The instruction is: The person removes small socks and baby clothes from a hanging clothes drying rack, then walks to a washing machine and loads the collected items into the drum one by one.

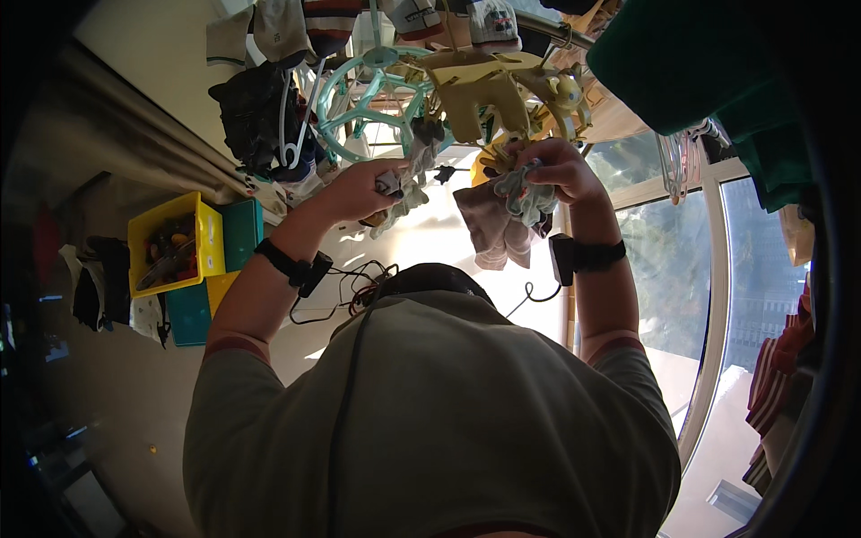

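Note:
My left hand is closed on a bunched light grey-and-white cloth, probably a sock. Close to its fingertips, pale socks hang below a round mint-green plastic drying hanger. My right hand pinches a light grey sock with small red marks between thumb and fingers. That hand is just under a yellow animal-shaped clip hanger, its fingertips by the yellow clips. Brownish socks hang beside and behind the grey sock. The fingers partly hide both held pieces.
More socks and a black garment hang along the metal rail. A dark green garment hangs at upper right, near the window frame. At left is a yellow bin of mixed items. Black cables trail below my hands.

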Demonstrator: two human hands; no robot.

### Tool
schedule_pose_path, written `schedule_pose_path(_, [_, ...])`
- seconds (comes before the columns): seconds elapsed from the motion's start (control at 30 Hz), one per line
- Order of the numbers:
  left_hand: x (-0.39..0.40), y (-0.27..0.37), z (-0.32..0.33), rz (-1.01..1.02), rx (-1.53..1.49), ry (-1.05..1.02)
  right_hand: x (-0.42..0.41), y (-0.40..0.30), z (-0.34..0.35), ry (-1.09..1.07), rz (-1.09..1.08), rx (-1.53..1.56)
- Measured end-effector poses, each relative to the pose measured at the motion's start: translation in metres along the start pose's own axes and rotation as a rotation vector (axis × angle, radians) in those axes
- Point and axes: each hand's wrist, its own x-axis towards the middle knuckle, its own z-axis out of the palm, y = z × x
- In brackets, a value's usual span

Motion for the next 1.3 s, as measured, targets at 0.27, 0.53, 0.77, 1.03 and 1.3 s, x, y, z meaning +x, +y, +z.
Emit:
schedule_pose_path(0.27, [0.037, -0.017, 0.008, 0.099, -0.136, 0.054, -0.006, 0.0, -0.019, 0.053, 0.007, 0.219])
schedule_pose_path(0.53, [0.063, -0.087, -0.015, -0.104, 0.658, 0.029, -0.003, 0.004, -0.032, 0.013, -0.003, 0.225])
schedule_pose_path(0.77, [0.04, -0.06, -0.036, -0.015, 0.861, -0.17, -0.003, 0.0, -0.05, 0.112, -0.116, 0.307])
schedule_pose_path(1.03, [0.002, -0.044, -0.063, -0.171, 0.617, -0.157, 0.008, -0.006, -0.077, 0.163, -0.126, 0.26])
schedule_pose_path(1.3, [-0.017, -0.063, -0.083, -0.054, 0.691, -0.072, 0.019, 0.012, -0.083, 0.296, 0.131, 0.076])
